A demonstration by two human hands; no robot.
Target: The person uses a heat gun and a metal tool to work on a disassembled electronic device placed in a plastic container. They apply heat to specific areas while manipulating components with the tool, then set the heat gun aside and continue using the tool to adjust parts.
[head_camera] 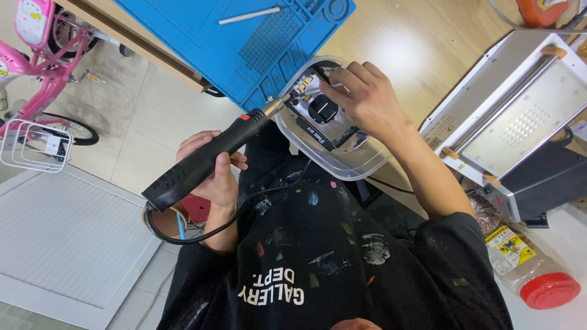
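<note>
A small electronic device (322,116), dark with exposed parts, sits inside a clear plastic tray (361,164) at the near edge of the wooden table (397,49). The hot-air gun (211,156), black with a metal nozzle, is aimed at the device's upper corner, nozzle tip just beside it. One hand (214,174), on the frame's left, is wrapped closed around the gun's handle. The other hand (367,98) rests fingers-down on the device, partly curled, steadying it. Blue silicone work mat (244,30) lies beyond; a white heating-plate machine (520,116) stands alongside.
</note>
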